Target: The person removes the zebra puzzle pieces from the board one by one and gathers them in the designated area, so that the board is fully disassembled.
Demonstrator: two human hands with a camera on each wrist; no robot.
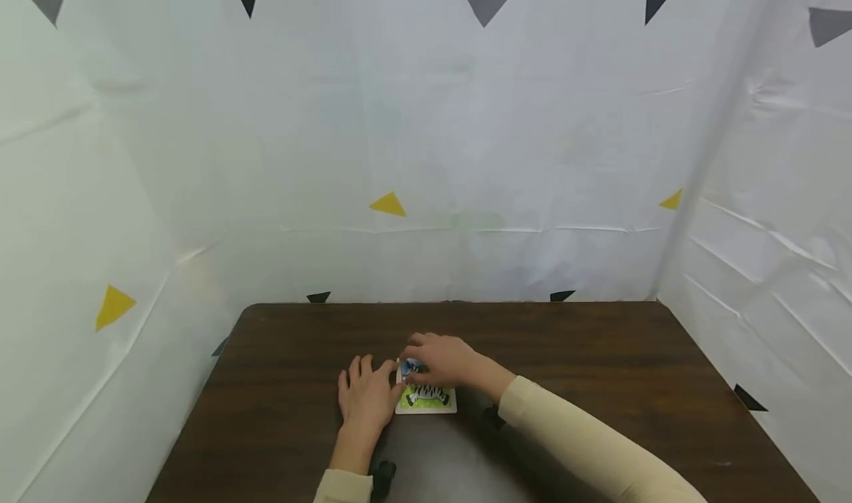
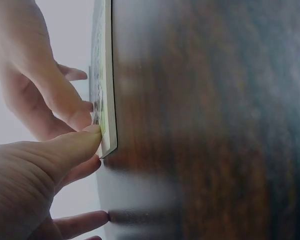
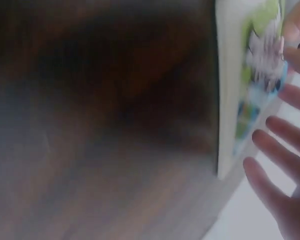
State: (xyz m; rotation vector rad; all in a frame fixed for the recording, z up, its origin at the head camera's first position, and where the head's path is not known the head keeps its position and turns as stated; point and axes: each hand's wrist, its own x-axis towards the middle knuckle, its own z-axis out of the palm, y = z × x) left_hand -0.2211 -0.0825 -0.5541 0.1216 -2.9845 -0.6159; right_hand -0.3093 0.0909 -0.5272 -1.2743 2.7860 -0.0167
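Observation:
A small, thick picture board [image 1: 426,407] with a white border, a striped zebra and green and blue areas lies flat on the dark wooden table. At its left edge is my left hand [image 1: 368,396], fingers spread on the table. In the left wrist view, the left thumb [image 2: 72,147] presses near the board's corner. My right hand [image 1: 444,360] reaches over the board's upper part and hides some of it. Its fingers [image 3: 275,150] are spread in the right wrist view, while the thumb touches the picture. Whether a loose bit lies under that thumb, I cannot tell.
The brown wooden table [image 1: 599,385] ends at a white sheet wall [image 1: 426,133] patterned with grey, black and yellow triangles. More white sheeting stands to the left and right. Dark wrist straps [image 1: 383,477] are partly visible at the sleeves.

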